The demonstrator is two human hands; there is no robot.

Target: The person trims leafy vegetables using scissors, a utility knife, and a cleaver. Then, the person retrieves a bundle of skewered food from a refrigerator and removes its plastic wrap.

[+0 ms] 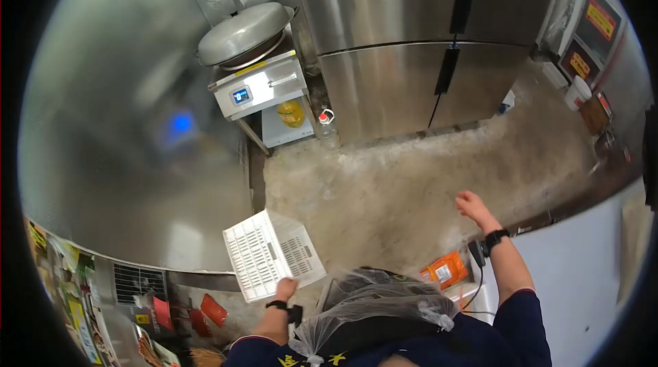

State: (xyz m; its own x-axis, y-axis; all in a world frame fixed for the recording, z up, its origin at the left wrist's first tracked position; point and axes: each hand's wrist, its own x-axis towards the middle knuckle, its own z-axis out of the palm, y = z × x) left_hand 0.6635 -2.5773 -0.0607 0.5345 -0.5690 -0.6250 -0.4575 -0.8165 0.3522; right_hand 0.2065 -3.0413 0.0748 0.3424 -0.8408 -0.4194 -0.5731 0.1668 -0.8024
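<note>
A white slatted plastic basket [255, 261] hangs tilted at my left side, its slotted base and one side showing. My left hand [286, 289] is closed on its near edge; the fingertips are partly hidden behind the rim. Out to the right, my right hand [473, 205] is held away from my body above the floor, its fingers curled in with nothing visible in them. Below that arm lies an orange packet [447, 270] with a white label, on a white surface. A clear plastic apron or bag [384, 298] covers my front.
A steel cooker [264, 89] with a large lidded wok [243, 32] stands ahead to the left. Steel fridge doors [384, 93] fill the back. A clear bottle [329, 130] is on the concrete floor [384, 189]. At right stand a white bucket [578, 93] and a pale counter [582, 278].
</note>
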